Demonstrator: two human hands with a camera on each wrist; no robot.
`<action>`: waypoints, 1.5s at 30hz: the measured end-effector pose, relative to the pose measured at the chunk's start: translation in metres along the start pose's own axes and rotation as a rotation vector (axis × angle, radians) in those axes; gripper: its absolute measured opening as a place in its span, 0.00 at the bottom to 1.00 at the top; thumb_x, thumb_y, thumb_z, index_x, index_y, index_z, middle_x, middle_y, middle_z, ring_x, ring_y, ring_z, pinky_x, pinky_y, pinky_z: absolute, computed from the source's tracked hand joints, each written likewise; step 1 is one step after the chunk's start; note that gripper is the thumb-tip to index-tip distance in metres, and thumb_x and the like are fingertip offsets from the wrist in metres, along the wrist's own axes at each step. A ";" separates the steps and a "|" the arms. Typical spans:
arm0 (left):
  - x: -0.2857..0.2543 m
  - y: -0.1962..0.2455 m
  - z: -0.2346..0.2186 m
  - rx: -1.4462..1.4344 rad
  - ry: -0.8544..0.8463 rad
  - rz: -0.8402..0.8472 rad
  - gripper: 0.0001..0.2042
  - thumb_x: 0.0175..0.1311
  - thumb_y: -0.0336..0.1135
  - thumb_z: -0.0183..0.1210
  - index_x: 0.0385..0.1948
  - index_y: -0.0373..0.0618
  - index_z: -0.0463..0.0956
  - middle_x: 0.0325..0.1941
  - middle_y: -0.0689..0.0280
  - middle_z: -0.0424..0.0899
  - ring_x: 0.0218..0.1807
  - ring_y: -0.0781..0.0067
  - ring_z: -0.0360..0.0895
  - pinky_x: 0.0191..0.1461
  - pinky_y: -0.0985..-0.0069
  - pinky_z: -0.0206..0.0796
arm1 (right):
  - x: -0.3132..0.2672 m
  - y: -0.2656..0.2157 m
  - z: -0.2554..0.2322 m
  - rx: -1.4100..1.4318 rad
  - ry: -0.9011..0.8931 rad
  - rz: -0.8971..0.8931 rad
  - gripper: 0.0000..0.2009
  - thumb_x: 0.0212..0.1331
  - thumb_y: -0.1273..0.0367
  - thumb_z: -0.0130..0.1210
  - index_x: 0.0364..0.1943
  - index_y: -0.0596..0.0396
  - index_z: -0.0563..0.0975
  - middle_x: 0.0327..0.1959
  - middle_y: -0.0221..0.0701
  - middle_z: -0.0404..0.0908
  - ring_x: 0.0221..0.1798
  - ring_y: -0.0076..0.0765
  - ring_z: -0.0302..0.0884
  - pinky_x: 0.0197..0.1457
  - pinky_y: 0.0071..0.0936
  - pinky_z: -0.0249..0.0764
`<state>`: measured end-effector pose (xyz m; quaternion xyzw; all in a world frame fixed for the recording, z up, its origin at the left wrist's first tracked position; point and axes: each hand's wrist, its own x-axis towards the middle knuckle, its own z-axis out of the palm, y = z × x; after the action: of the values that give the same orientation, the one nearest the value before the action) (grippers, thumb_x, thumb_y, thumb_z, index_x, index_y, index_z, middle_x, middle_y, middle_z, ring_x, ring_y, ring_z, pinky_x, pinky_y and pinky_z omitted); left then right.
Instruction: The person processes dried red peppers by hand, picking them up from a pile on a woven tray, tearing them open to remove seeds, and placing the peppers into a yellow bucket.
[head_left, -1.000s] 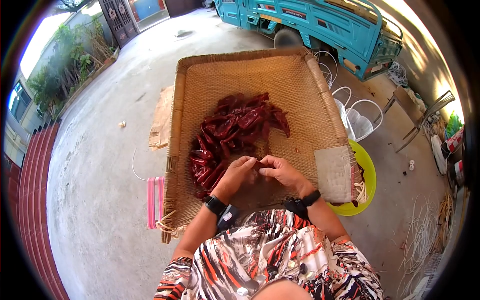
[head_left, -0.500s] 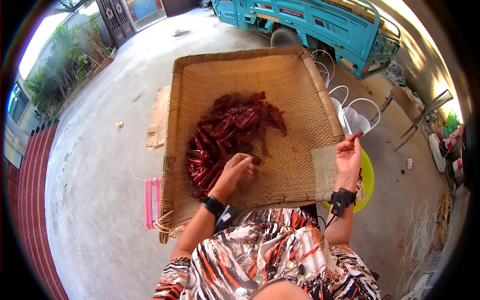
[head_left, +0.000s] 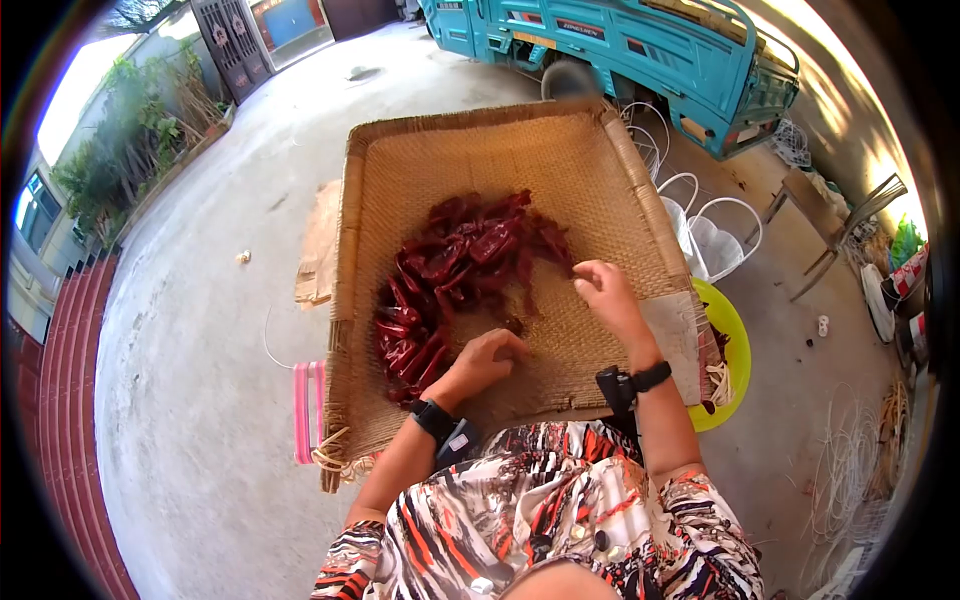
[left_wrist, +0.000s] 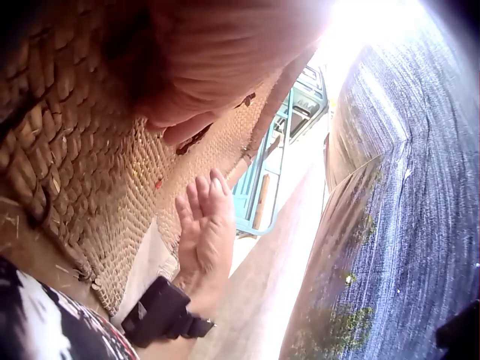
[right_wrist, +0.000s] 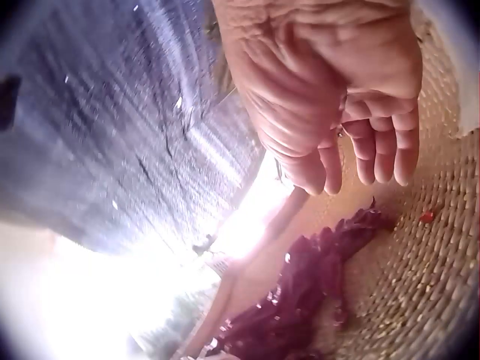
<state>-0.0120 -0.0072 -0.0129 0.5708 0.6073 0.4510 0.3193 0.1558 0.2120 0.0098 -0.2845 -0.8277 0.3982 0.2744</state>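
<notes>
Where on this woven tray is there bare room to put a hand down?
Free: the far half of the woven tray beyond the dried chillies, and the strip between the right hand and the right rim. Crowded: the centre-left pile and the near edge by the left hand.

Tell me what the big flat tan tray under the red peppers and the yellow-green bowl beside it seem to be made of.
The big flat tan tray looks woven from plant strips, maybe bamboo or reed: matte, with a visible basket weave. The yellow-green bowl looks like smooth moulded plastic, going by its bright even colour.

Bare weave lies open along the woven tray [head_left: 620,180] at upper right; dried chillies [head_left: 455,275] crowd centre-left.
</notes>
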 end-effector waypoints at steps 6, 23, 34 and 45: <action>0.001 0.001 -0.001 0.050 0.315 -0.105 0.06 0.61 0.26 0.58 0.38 0.40 0.77 0.36 0.70 0.80 0.38 0.81 0.75 0.42 0.80 0.68 | 0.019 0.001 0.040 -0.633 0.038 -0.098 0.16 0.58 0.64 0.59 0.50 0.49 0.78 0.58 0.40 0.72 0.61 0.50 0.67 0.65 0.45 0.63; 0.003 -0.011 -0.003 -0.392 0.303 -0.214 0.13 0.75 0.44 0.48 0.43 0.44 0.73 0.34 0.75 0.76 0.35 0.86 0.72 0.36 0.84 0.66 | -0.056 -0.075 0.038 0.284 -0.381 -0.135 0.13 0.64 0.75 0.52 0.53 0.57 0.72 0.40 0.36 0.80 0.42 0.30 0.78 0.46 0.28 0.75; 0.003 0.003 -0.010 -0.972 0.212 -0.247 0.20 0.75 0.53 0.42 0.36 0.47 0.74 0.26 0.71 0.76 0.26 0.79 0.70 0.31 0.80 0.62 | -0.052 -0.040 0.053 0.393 -0.523 -0.010 0.10 0.67 0.71 0.52 0.49 0.58 0.74 0.39 0.31 0.81 0.41 0.23 0.78 0.45 0.22 0.75; 0.003 -0.004 -0.009 -0.960 0.385 -0.276 0.14 0.74 0.47 0.45 0.40 0.47 0.73 0.28 0.72 0.76 0.30 0.79 0.73 0.36 0.79 0.64 | -0.050 0.022 -0.060 1.318 0.418 0.275 0.07 0.69 0.66 0.51 0.40 0.53 0.78 0.34 0.26 0.83 0.33 0.24 0.79 0.38 0.25 0.79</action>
<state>-0.0225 -0.0058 -0.0130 0.1821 0.4497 0.7286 0.4836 0.2364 0.2185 0.0124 -0.2315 -0.3005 0.7848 0.4901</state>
